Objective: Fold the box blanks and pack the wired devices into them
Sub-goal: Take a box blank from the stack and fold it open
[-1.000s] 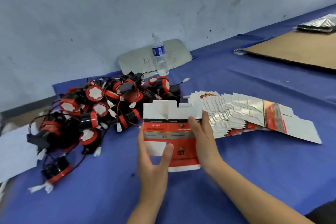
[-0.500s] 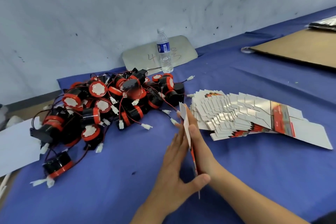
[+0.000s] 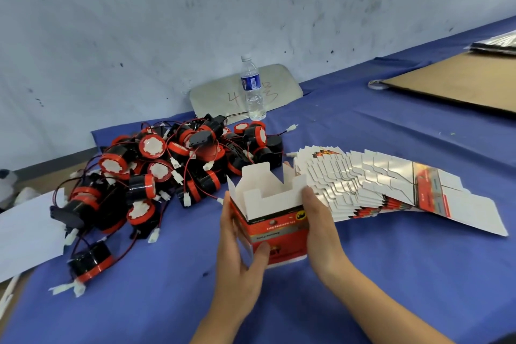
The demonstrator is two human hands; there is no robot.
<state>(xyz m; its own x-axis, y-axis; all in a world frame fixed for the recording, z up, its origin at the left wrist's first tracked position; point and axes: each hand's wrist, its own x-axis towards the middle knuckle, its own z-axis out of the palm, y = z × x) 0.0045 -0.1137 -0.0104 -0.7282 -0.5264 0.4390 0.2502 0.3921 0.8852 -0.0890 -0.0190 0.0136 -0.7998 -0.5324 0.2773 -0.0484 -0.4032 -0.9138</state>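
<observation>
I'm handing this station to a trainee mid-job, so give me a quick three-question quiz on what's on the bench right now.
1. True or false: the top flaps of the opened box are already closed.
2. Which hands hold the box: A) left hand only, B) right hand only, C) both?
3. What stands upright behind the pile of wired devices?

Key: 1. False, they stand open. 2. C. 3. A water bottle.
</observation>
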